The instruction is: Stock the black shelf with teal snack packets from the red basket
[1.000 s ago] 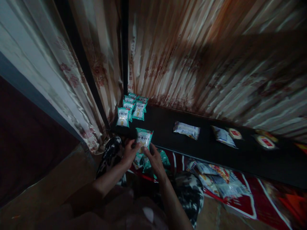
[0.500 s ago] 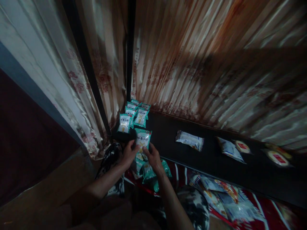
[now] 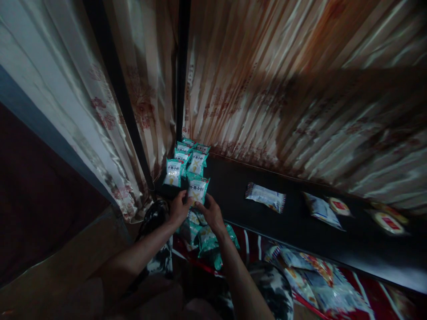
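Between my two hands is a teal-and-white snack bag (image 3: 197,189), held upright with its printed front toward me. My left hand (image 3: 180,208) grips its left side, and my right hand (image 3: 211,214) grips the lower right with the thumb on the front. Just beyond it, matching snack bags (image 3: 173,172) stand in two rows at the left end of a black shelf (image 3: 230,182). Below my hands, several more teal bags (image 3: 208,240) lie in a loose pile, partly covered by my right wrist.
A blue-and-white packet (image 3: 266,197) lies mid-shelf; another packet (image 3: 323,211) and round packaged snacks (image 3: 339,206) lie farther right. Below the shelf edge, assorted packets (image 3: 320,275) rest on red striped cloth (image 3: 362,289). Pleated curtains (image 3: 253,98) and a dark post (image 3: 183,71) border the shelf.
Both hands have moved the held snack bag slightly away from me, toward the standing rows. The bags on the shelf have stayed in place.
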Motion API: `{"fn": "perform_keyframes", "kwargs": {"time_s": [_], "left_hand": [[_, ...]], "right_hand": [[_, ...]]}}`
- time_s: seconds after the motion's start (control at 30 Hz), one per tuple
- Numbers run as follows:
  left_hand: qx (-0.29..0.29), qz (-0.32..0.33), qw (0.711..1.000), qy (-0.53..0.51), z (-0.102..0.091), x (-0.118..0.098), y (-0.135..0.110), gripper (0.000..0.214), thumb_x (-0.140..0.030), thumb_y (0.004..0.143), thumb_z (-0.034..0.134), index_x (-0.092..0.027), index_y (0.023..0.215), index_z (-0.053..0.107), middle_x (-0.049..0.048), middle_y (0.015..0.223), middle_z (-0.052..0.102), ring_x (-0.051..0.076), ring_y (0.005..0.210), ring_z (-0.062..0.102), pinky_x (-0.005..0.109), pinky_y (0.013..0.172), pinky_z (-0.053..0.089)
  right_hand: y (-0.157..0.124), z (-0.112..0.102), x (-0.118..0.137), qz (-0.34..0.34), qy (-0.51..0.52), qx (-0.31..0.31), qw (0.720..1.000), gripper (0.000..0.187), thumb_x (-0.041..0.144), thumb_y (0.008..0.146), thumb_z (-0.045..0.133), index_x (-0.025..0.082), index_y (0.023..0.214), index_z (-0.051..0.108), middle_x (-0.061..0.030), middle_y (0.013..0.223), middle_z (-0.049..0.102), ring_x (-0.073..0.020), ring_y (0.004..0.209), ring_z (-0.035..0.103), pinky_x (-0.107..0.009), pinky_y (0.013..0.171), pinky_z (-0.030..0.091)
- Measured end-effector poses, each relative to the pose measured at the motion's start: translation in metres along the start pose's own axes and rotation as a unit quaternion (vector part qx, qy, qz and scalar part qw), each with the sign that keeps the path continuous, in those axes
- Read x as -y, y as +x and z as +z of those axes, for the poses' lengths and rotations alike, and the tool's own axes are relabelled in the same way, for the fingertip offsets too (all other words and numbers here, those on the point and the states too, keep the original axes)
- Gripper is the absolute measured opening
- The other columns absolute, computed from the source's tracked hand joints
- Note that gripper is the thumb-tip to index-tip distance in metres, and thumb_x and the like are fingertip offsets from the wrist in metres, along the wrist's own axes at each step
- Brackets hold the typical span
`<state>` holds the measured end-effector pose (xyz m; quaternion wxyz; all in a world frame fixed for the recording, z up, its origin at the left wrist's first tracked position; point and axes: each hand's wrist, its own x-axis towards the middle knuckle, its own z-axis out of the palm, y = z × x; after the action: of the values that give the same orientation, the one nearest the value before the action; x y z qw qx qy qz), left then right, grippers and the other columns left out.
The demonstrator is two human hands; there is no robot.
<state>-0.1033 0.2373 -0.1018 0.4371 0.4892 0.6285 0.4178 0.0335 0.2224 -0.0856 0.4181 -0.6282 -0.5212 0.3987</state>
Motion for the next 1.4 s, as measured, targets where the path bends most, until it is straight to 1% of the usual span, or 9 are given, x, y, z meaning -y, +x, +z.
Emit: {"fn": "perform_keyframes", "kwargs": {"time_s": [0.17, 0.27, 0.4, 0.57, 0.7, 0.8, 1.1, 1.27, 1.4], "left_hand": [[-0.014, 0.016, 0.999, 0.038, 0.003, -0.002, 0.009, 0.039, -0.032, 0.077, 0.060, -0.019, 0.114, 0.058, 0.0105, 0.114, 0.064, 0.024, 0.107, 0.058, 0.037, 0.094, 0.042], [-0.017, 0.030, 0.999, 0.029, 0.007, 0.003, 0.015, 0.038, -0.031, 0.078, 0.059, -0.019, 0.113, 0.058, 0.0102, 0.115, 0.063, 0.023, 0.109, 0.058, 0.037, 0.096, 0.041], [-0.021, 0.050, 0.998, 0.020, 0.012, 0.011, 0.020, 0.038, -0.025, 0.077, 0.058, -0.015, 0.114, 0.057, 0.0129, 0.117, 0.062, 0.023, 0.109, 0.058, 0.038, 0.097, 0.041], [-0.032, 0.078, 0.996, 0.020, 0.016, 0.015, 0.017, 0.040, -0.021, 0.077, 0.056, -0.013, 0.116, 0.055, 0.0147, 0.119, 0.060, 0.023, 0.111, 0.056, 0.038, 0.097, 0.043], [-0.038, 0.103, 0.993, 0.040, 0.016, 0.014, 0.017, 0.039, -0.017, 0.078, 0.051, -0.015, 0.117, 0.055, 0.0124, 0.121, 0.060, 0.022, 0.114, 0.054, 0.040, 0.100, 0.041], [-0.025, 0.116, 0.992, 0.037, 0.016, 0.013, 0.021, 0.042, -0.016, 0.078, 0.048, -0.015, 0.120, 0.053, 0.0123, 0.123, 0.058, 0.022, 0.115, 0.054, 0.040, 0.099, 0.042], [-0.016, 0.107, 0.994, 0.026, 0.019, 0.010, 0.033, 0.049, -0.011, 0.074, 0.049, -0.017, 0.122, 0.054, 0.0103, 0.124, 0.059, 0.021, 0.110, 0.057, 0.039, 0.101, 0.041], [-0.013, 0.115, 0.993, 0.034, 0.019, 0.007, 0.040, 0.046, -0.014, 0.077, 0.047, -0.017, 0.123, 0.054, 0.0105, 0.130, 0.055, 0.022, 0.119, 0.052, 0.039, 0.106, 0.036], [-0.008, 0.121, 0.992, 0.030, 0.020, 0.007, 0.046, 0.044, -0.016, 0.079, 0.047, -0.018, 0.122, 0.055, 0.0093, 0.132, 0.054, 0.021, 0.125, 0.047, 0.040, 0.110, 0.031]], "right_hand": [[0.011, 0.004, -0.003, -0.016, -0.012, -0.033, 0.999, 0.051, 0.036, 0.070, 0.062, 0.018, 0.117, 0.058, -0.0076, 0.106, 0.068, -0.0243, 0.097, 0.063, -0.037, 0.086, 0.049], [0.016, 0.006, -0.006, -0.022, -0.026, -0.042, 0.999, 0.054, 0.038, 0.071, 0.060, 0.015, 0.119, 0.057, -0.0101, 0.109, 0.067, -0.0251, 0.098, 0.062, -0.037, 0.087, 0.048], [0.022, 0.008, -0.011, -0.001, -0.055, -0.052, 0.997, 0.054, 0.042, 0.073, 0.058, 0.015, 0.120, 0.057, -0.0113, 0.107, 0.068, -0.0265, 0.097, 0.063, -0.039, 0.086, 0.047], [0.029, 0.010, -0.015, 0.015, -0.070, -0.059, 0.996, 0.054, 0.044, 0.074, 0.057, 0.017, 0.121, 0.058, -0.0111, 0.105, 0.068, -0.0268, 0.095, 0.063, -0.038, 0.084, 0.047], [0.038, 0.012, -0.017, -0.010, -0.060, -0.062, 0.996, 0.052, 0.043, 0.075, 0.057, 0.019, 0.121, 0.057, -0.0083, 0.106, 0.069, -0.0245, 0.094, 0.063, -0.037, 0.085, 0.047], [0.047, 0.014, -0.017, -0.028, -0.067, -0.079, 0.994, 0.052, 0.043, 0.075, 0.056, 0.018, 0.121, 0.057, -0.0086, 0.107, 0.068, -0.0238, 0.093, 0.063, -0.036, 0.086, 0.047], [0.068, 0.018, -0.013, -0.044, -0.085, -0.084, 0.992, 0.056, 0.045, 0.076, 0.053, 0.016, 0.124, 0.055, -0.0099, 0.106, 0.068, -0.0235, 0.091, 0.063, -0.034, 0.083, 0.047], [0.077, 0.021, -0.014, -0.050, -0.084, -0.102, 0.990, 0.057, 0.046, 0.076, 0.053, 0.017, 0.125, 0.055, -0.0102, 0.110, 0.066, -0.0244, 0.098, 0.061, -0.036, 0.088, 0.045], [0.084, 0.021, -0.015, -0.044, -0.108, -0.103, 0.988, 0.058, 0.046, 0.076, 0.054, 0.016, 0.125, 0.054, -0.0121, 0.110, 0.066, -0.0255, 0.099, 0.061, -0.037, 0.089, 0.045]]}}
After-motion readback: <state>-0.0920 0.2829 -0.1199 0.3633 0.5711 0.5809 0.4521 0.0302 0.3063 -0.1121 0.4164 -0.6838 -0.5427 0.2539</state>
